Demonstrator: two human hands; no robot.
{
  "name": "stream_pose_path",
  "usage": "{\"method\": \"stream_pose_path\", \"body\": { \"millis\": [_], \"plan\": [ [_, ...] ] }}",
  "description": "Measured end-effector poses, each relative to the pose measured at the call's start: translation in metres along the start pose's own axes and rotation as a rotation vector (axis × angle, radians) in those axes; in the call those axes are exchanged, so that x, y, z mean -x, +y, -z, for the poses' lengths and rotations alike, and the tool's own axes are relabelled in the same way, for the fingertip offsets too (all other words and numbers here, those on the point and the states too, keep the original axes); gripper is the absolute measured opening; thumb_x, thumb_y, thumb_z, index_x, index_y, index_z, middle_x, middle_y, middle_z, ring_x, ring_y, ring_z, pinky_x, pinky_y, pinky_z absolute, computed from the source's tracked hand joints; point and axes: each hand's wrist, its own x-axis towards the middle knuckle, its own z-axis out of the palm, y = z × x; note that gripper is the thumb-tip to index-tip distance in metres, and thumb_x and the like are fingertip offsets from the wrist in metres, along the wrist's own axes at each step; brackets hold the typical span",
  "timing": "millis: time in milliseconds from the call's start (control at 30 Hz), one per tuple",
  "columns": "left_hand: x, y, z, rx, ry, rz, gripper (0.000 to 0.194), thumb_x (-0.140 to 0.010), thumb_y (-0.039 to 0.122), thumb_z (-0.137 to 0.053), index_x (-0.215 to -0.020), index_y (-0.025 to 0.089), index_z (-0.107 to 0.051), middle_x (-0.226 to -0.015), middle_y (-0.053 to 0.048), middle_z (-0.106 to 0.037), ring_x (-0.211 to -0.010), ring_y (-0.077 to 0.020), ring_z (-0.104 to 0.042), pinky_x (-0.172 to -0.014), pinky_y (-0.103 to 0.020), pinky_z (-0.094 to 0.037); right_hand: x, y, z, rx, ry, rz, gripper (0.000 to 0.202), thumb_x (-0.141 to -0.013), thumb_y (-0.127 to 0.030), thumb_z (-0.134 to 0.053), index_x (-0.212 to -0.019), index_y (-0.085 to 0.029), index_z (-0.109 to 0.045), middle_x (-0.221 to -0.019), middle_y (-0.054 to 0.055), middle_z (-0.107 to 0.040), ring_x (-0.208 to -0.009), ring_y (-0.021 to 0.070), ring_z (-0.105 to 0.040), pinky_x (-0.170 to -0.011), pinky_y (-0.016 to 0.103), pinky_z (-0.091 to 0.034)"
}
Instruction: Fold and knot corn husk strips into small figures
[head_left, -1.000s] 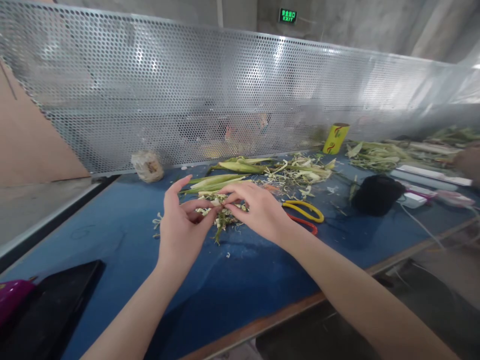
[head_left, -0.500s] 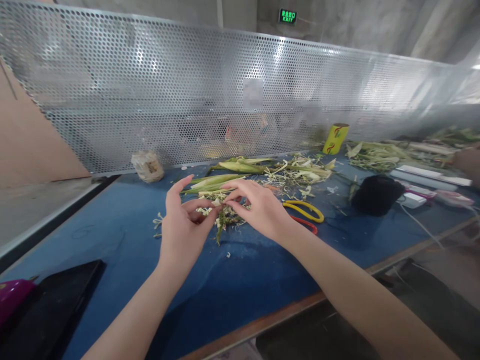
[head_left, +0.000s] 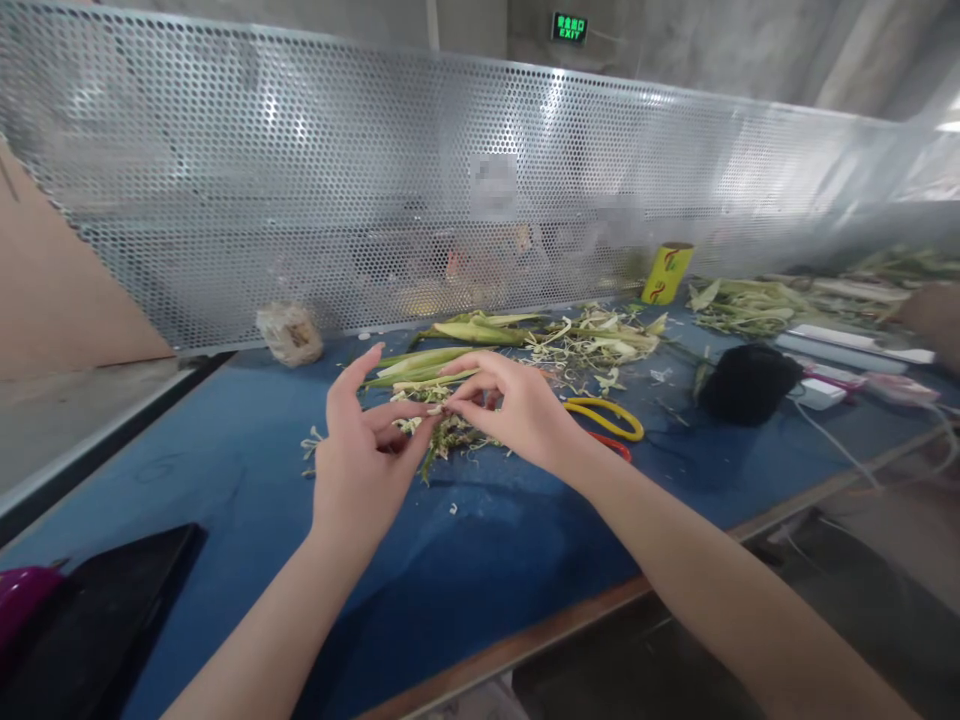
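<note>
My left hand (head_left: 367, 445) has thumb and index finger pinched together, its other fingers partly raised. My right hand (head_left: 517, 410) meets it fingertip to fingertip. Between them is a small pale plant piece (head_left: 435, 409), too small to name exactly. A thin green sprig (head_left: 427, 466) hangs just below the left fingertips. Pale green plant scraps (head_left: 469, 437) lie under both hands on the blue tabletop (head_left: 247, 430). Behind them are long green husk leaves (head_left: 420, 366), like corn husk. Beside my right wrist lie a yellow loop handle (head_left: 611, 412) and a red one (head_left: 613, 445).
A perforated metal screen (head_left: 360, 180) borders the table's back. Near it stand a wrapped pale bundle (head_left: 290, 334) and a yellow roll (head_left: 667, 273). More husks (head_left: 750, 303), a black fuzzy bundle (head_left: 750, 385) and another person's hand (head_left: 934, 315) are rightward. A black tray-like object (head_left: 105, 610) lies front left.
My fingertips have shifted slightly on the pale piece, and the green sprig below hangs a little higher and further left. The whole view has drifted slightly.
</note>
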Motion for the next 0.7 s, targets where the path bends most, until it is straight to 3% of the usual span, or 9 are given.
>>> {"method": "stream_pose_path", "body": {
  "millis": [333,533,700],
  "plan": [
    [0.0022,-0.0046,-0.0038,-0.147,0.019,-0.147,0.065,-0.068,0.026,-0.061,-0.126,0.02,-0.034,-0.062,0.003,-0.066,-0.037,-0.0119,-0.052,-0.04,-0.023,-0.04,-0.0045,-0.0002,-0.0013,-0.187,-0.036,-0.147,0.018,-0.071,-0.02,-0.056,-0.088,-0.016,-0.054,-0.066,0.0,-0.063,-0.059,0.0111,-0.058,-0.054,0.024,-0.045],
    [0.0025,-0.002,-0.0071,-0.006,0.04,-0.065,0.068,-0.063,0.022,-0.064,-0.124,0.022,-0.033,-0.057,0.005,-0.062,-0.038,-0.0121,-0.052,-0.043,-0.024,-0.043,-0.0043,0.0004,-0.003,-0.189,-0.018,-0.168,0.018,-0.07,-0.02,-0.056,-0.087,-0.016,-0.054,-0.068,0.001,-0.064,-0.06,0.0111,-0.058,-0.055,0.024,-0.045],
    [-0.0037,0.0024,-0.0052,0.266,0.063,0.149,0.074,-0.056,0.02,-0.071,-0.119,0.023,-0.033,-0.066,0.005,-0.062,-0.034,-0.0065,-0.048,-0.037,-0.02,-0.041,-0.0042,-0.0009,-0.0035,-0.14,-0.032,-0.111,0.019,-0.074,-0.022,-0.054,-0.092,-0.016,-0.054,-0.074,0.002,-0.065,-0.059,0.01,-0.056,-0.054,0.024,-0.045]
  ]
}}
